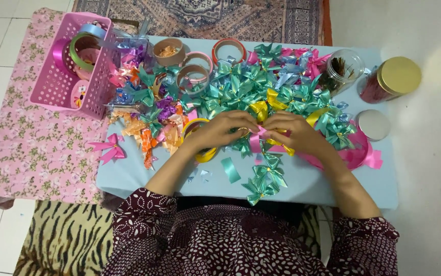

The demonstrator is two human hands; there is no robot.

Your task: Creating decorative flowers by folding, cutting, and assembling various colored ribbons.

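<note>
My left hand (pixel 220 129) and my right hand (pixel 294 130) meet at the middle of a light blue table (pixel 128 174). Together they pinch a pink ribbon piece (pixel 256 140) with a yellow ribbon (pixel 276 137) crossing it. A yellow ribbon roll (pixel 200 153) lies under my left wrist. A pink ribbon roll (pixel 358 153) trails beside my right forearm. Teal ribbon bows (pixel 241 87) are heaped just beyond both hands, and more teal bows (pixel 266 179) lie nearer my body.
A pink plastic basket (pixel 57 87) with ribbon rolls stands at the far left. Empty tape rings (pixel 195 71) sit at the back. A clear jar (pixel 343 69), a gold-lidded jar (pixel 391 79) and a silver lid (pixel 373 124) are at the right. A pink bow (pixel 109 147) lies at the table's left edge.
</note>
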